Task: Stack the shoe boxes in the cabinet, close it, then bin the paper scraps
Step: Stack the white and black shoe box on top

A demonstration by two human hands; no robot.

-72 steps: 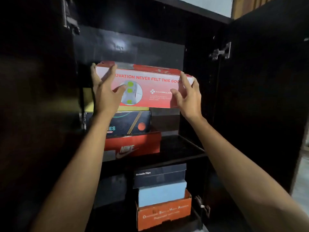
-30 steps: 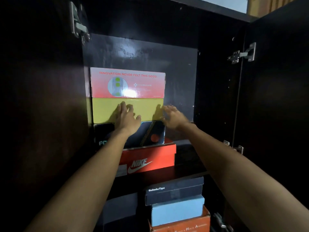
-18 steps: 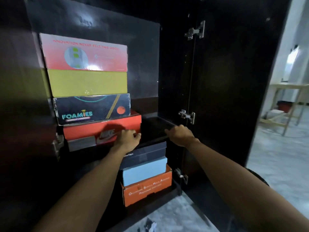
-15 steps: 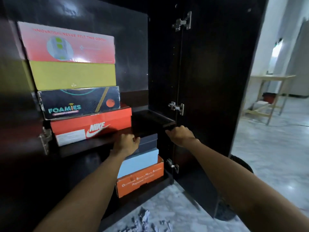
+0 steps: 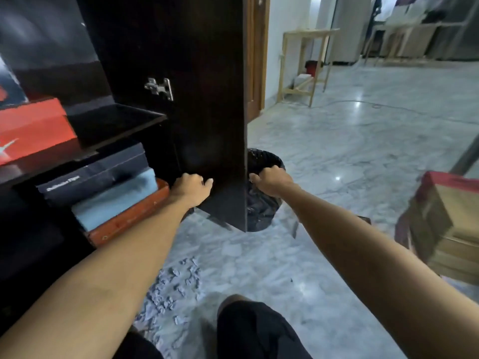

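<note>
Cabinet door (image 5: 207, 99) was gripped low down by both hands, left hand (image 5: 190, 186) and right hand (image 5: 270, 181), fingers curled on its edge.

Glossy dark wood cabinet door (image 5: 202, 104), metal hinge (image 5: 159, 88), polished marble floor (image 5: 363, 156).

Glossy grey marble floor (image 5: 363, 151) with light glints, pale wooden table frame (image 5: 305, 63) against a white wall (image 5: 293, 14), wooden door frame (image 5: 255, 55), more furniture blurred beyond.
</note>
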